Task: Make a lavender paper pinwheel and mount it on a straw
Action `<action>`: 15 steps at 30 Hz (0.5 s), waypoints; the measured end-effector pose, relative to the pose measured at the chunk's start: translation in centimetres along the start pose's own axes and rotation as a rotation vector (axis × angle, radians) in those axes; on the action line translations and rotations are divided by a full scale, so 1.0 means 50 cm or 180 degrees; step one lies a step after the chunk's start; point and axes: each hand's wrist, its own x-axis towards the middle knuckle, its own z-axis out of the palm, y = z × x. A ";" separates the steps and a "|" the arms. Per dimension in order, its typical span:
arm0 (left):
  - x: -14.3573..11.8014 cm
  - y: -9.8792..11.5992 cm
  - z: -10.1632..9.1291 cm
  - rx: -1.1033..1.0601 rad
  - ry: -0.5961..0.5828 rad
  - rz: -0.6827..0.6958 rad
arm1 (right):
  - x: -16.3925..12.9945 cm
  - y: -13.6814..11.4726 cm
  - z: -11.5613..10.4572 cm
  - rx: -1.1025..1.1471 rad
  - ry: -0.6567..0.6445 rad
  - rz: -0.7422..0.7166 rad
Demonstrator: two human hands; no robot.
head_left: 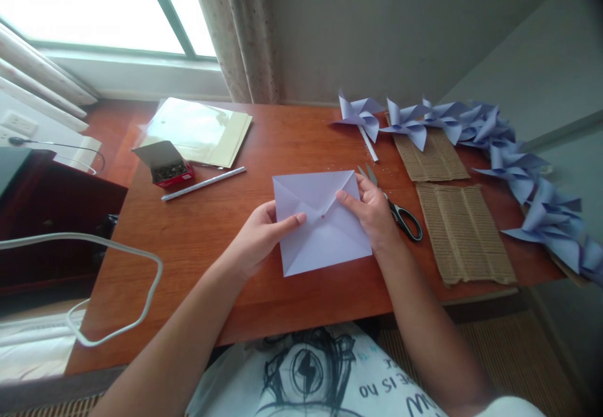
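Note:
A pale lavender square of paper (325, 235) lies on the wooden table (226, 241), with diagonal creases or cuts meeting at its middle. My left hand (261, 232) rests at its left edge, the forefinger stretched onto the sheet toward the centre. My right hand (374, 210) presses on the right side, forefinger pointing to the centre and holding down a flap from the top right corner. Black-handled scissors (398, 213) lie on the table just right of my right hand.
Several finished lavender paper pinwheels (509, 153) line the table's right edge and back. Two corrugated cardboard pieces (464, 232) lie right of the scissors. A white stick (202, 184), an open red box of pins (167, 169) and a clear folder (198, 128) sit back left.

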 end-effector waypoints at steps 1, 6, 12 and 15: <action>0.000 0.002 0.001 -0.0030 -0.0029 -0.0008 | 0.001 0.000 -0.001 0.0028 0.0075 0.0008; 0.001 0.007 0.006 -0.0173 -0.0069 -0.0088 | -0.001 0.006 -0.001 0.0030 0.0329 -0.0056; 0.006 0.003 0.005 -0.0104 0.0088 -0.0077 | -0.008 0.006 0.006 0.0035 0.0422 -0.0228; 0.006 0.001 0.005 -0.0106 0.0101 -0.0029 | -0.008 0.005 0.005 0.0039 0.0454 -0.0320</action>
